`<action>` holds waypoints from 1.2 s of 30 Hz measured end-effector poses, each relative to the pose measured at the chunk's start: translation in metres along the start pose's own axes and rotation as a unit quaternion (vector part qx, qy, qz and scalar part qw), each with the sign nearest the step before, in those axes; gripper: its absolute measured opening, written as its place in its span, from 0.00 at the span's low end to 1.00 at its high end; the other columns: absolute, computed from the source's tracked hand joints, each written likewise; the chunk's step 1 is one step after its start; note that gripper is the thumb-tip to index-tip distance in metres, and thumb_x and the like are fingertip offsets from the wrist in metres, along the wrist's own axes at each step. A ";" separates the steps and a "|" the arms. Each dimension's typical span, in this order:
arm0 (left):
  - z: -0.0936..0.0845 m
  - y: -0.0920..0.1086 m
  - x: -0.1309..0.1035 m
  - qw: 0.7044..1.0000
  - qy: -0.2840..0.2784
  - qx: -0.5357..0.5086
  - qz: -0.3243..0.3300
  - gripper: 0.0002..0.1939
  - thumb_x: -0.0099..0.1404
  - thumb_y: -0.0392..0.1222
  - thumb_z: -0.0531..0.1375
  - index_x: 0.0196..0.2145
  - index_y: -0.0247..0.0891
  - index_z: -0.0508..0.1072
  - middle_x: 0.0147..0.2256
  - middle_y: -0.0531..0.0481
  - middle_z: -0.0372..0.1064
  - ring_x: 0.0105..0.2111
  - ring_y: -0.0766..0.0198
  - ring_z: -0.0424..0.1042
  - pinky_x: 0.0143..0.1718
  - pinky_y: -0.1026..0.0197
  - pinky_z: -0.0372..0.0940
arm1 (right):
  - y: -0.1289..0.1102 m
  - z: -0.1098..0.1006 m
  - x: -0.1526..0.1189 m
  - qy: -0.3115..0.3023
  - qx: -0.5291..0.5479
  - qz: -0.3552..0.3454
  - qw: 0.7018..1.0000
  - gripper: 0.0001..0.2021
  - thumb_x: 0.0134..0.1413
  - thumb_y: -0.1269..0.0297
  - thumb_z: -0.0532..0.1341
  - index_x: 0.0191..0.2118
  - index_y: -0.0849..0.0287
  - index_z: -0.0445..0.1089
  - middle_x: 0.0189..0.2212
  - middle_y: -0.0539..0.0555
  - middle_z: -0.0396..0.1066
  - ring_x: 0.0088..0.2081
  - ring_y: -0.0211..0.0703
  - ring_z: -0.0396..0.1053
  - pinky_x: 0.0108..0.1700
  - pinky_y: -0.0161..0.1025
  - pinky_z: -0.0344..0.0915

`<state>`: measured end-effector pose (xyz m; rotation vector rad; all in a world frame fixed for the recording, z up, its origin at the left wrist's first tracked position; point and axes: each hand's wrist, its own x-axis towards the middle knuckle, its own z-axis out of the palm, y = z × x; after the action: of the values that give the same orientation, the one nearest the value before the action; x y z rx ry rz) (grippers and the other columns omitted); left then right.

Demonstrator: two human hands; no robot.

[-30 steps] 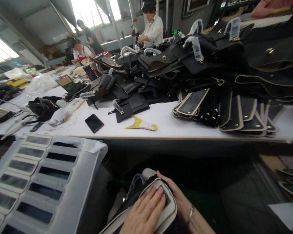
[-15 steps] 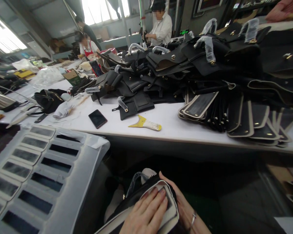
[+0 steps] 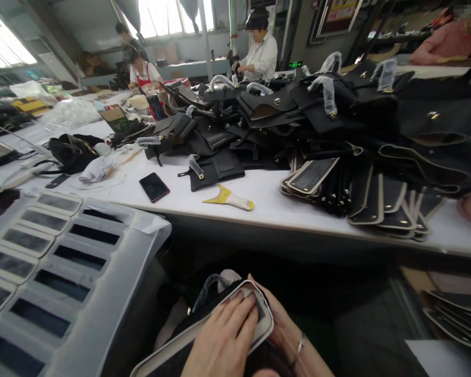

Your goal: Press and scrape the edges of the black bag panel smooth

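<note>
The left hand (image 3: 223, 340) lies flat, fingers spread, on a cream-edged black bag panel (image 3: 259, 327), while the right hand (image 3: 284, 332) cups its rounded end from beneath.

Long white worktable (image 3: 267, 207), bright windows (image 3: 168, 15)

Matt black leather is seen on the bag pile (image 3: 337, 104), with shiny gold metal studs and crinkly clear plastic wrap on handles. A glossy phone (image 3: 154, 187) is laid on the smooth white table (image 3: 267, 209).
</note>
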<state>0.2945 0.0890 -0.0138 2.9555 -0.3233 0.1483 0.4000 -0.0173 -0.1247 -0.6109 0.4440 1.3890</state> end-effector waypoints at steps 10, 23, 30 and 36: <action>-0.033 0.005 0.030 0.981 -0.128 -0.114 -0.085 0.20 0.57 0.26 0.53 0.46 0.41 0.67 0.49 0.48 0.68 0.47 0.52 0.69 0.45 0.48 0.72 | 0.007 -0.006 -0.054 0.166 -0.248 -0.263 0.917 0.24 0.48 0.45 0.70 0.45 0.56 0.75 0.46 0.54 0.73 0.52 0.49 0.66 0.54 0.37 0.62; -0.037 -0.027 0.034 0.975 -0.058 -0.178 -0.121 0.12 0.63 0.29 0.51 0.37 0.40 0.71 0.40 0.51 0.69 0.31 0.61 0.72 0.30 0.61 0.68 | 0.012 0.016 -0.088 0.205 -0.592 -0.395 0.672 0.19 0.58 0.47 0.62 0.47 0.55 0.75 0.37 0.56 0.70 0.36 0.46 0.67 0.39 0.37 0.64; -0.011 -0.058 0.052 0.948 -0.050 -0.291 -0.122 0.15 0.57 0.34 0.56 0.37 0.44 0.80 0.40 0.51 0.74 0.38 0.60 0.74 0.40 0.61 0.68 | 0.018 0.028 -0.087 0.238 -0.578 -0.433 0.649 0.19 0.56 0.48 0.64 0.45 0.56 0.76 0.36 0.57 0.69 0.36 0.47 0.67 0.37 0.37 0.65; 0.004 -0.071 0.059 0.924 -0.086 -0.357 -0.107 0.16 0.56 0.36 0.56 0.38 0.45 0.81 0.38 0.52 0.78 0.37 0.62 0.76 0.40 0.65 0.67 | 0.014 0.034 -0.084 0.256 -0.534 -0.425 0.684 0.20 0.52 0.45 0.67 0.42 0.57 0.79 0.34 0.56 0.70 0.36 0.46 0.68 0.31 0.33 0.64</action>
<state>0.3680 0.1445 -0.0218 2.2518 -0.0478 -0.2156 0.3720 -0.0591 -0.0479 -1.9154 -0.3161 0.3891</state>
